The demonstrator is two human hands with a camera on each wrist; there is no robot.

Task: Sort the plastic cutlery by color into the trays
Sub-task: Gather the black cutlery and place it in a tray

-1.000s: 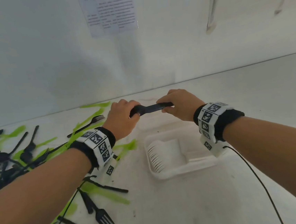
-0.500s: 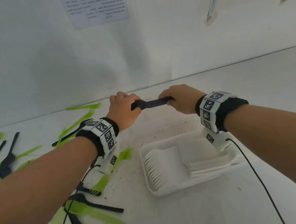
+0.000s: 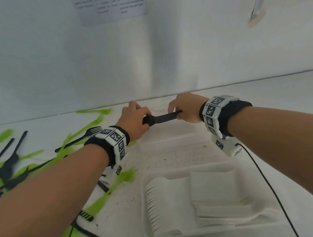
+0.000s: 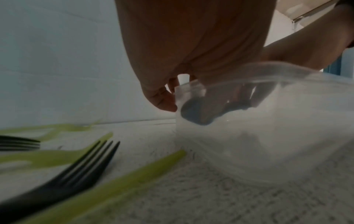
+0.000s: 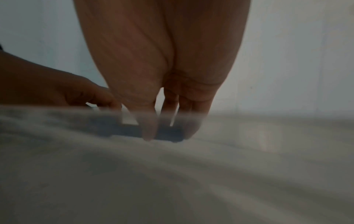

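Against the earlier head views, we see both hands lower and farther from us, carried toward the back wall; the near tray of white cutlery now sits lower in the view and shows more fully, and the loose pile on the left has slid toward the edge of the view.

Our left hand point(image 3: 136, 121) and right hand point(image 3: 186, 107) hold a black plastic utensil bundle point(image 3: 161, 118) between them — left fingers curled round its broader end, right fingers point(image 5: 148, 128) pinching the narrow end. Whether it is one piece or several stacked we cannot tell. Its long axis runs left to right, almost level, the right end slightly higher in the head view.

It sits inside the clear plastic tray at the back point(image 4: 268, 136), low within its walls; the left wrist view shows the dark end point(image 4: 195, 112) through the tray's translucent side, and whether it touches the floor of the tray we cannot tell.

Nearer to us on the white tabletop point(image 3: 174, 154) stands the white foam tray point(image 3: 148, 224), holding stacked white plastic forks point(image 3: 160, 204) on the left and white handles on the right.

To the left lie loose black plastic forks point(image 3: 81, 138) and lime green plastic cutlery point(image 3: 93, 111) — scattered, overlapping.
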